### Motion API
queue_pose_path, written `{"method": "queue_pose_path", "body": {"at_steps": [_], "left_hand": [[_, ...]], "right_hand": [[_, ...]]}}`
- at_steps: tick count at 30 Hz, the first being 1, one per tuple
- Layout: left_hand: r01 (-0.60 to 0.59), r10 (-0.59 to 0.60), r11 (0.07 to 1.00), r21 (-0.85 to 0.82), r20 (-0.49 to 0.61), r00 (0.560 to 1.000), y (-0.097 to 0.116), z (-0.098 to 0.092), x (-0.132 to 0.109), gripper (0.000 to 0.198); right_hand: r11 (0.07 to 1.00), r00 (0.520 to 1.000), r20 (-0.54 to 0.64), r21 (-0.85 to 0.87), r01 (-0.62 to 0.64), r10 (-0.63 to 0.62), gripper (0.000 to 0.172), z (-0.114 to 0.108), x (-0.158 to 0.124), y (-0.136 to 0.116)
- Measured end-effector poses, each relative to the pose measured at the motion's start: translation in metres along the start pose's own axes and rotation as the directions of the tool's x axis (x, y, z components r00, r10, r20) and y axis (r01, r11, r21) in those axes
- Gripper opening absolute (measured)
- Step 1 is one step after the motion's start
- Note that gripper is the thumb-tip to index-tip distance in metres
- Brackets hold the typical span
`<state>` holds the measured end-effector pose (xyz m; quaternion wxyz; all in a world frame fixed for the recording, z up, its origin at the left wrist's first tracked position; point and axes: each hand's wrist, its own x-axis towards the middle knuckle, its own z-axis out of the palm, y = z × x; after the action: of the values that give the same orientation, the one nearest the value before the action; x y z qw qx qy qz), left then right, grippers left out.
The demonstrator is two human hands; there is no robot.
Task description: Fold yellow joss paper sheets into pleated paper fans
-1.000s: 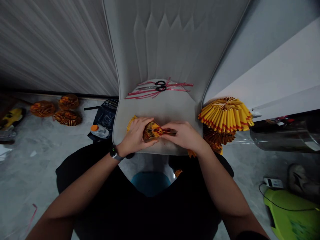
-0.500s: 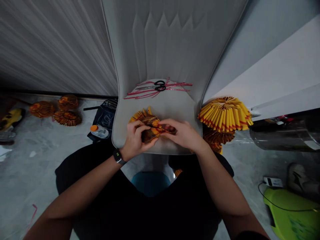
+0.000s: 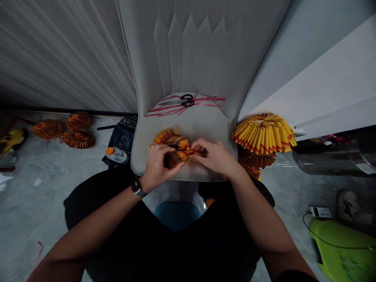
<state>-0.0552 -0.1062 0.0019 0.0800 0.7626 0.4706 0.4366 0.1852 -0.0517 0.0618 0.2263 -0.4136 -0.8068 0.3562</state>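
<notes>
A pleated yellow and dark orange paper piece (image 3: 177, 145) is held low over the front of the grey chair seat. My left hand (image 3: 158, 162) grips its left and lower side, thumb below and fingers above. My right hand (image 3: 213, 156) pinches the narrow gathered end at the piece's right side, where a reddish strip seems to come out; the fingertips partly hide it. Behind the hands, black-handled scissors (image 3: 187, 100) lie on several pink plastic strips (image 3: 164, 113) at the back of the seat (image 3: 205, 121).
Yellow pleated paper fans (image 3: 264, 133) are stacked right of the chair. Several round pleated pieces (image 3: 47, 129) lie on the floor at left. A bottle with an orange cap (image 3: 117, 154) rests on a dark bag (image 3: 120, 135). A green plastic object (image 3: 343, 248) is at lower right.
My right fingers have closed more tightly at the gathered end, and my left hand has shifted slightly along the pleated piece. The view has moved slightly.
</notes>
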Motion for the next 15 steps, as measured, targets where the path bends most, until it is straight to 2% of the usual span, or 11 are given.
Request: {"method": "queue_pose_path", "body": {"at_steps": [6, 9, 13, 15], "left_hand": [[-0.012, 0.017, 0.995, 0.103, -0.048, 0.999, 0.0066, -0.0029, 0.0002, 0.050], [-0.010, 0.011, 0.991, 0.133, -0.006, 1.000, 0.0089, -0.0050, -0.0001, 0.048], [0.007, -0.007, 0.999, 0.047, 0.012, 1.000, 0.0062, -0.0051, 0.0000, 0.045], [0.003, 0.000, 0.999, -0.041, 0.064, 0.998, 0.0048, -0.0043, 0.0010, 0.042]], "right_hand": [[0.997, 1.000, 0.006, -0.071, 0.027, -0.027, 0.007, -0.0006, 0.0032, -0.0007], [0.996, 0.999, 0.008, -0.083, 0.044, -0.043, 0.006, -0.0014, 0.0041, -0.0016], [0.998, 0.999, 0.005, -0.052, 0.040, -0.040, 0.007, -0.0013, 0.0033, -0.0021], [0.999, 1.000, 0.003, -0.026, 0.028, -0.028, 0.008, -0.0003, 0.0025, -0.0019]]}}
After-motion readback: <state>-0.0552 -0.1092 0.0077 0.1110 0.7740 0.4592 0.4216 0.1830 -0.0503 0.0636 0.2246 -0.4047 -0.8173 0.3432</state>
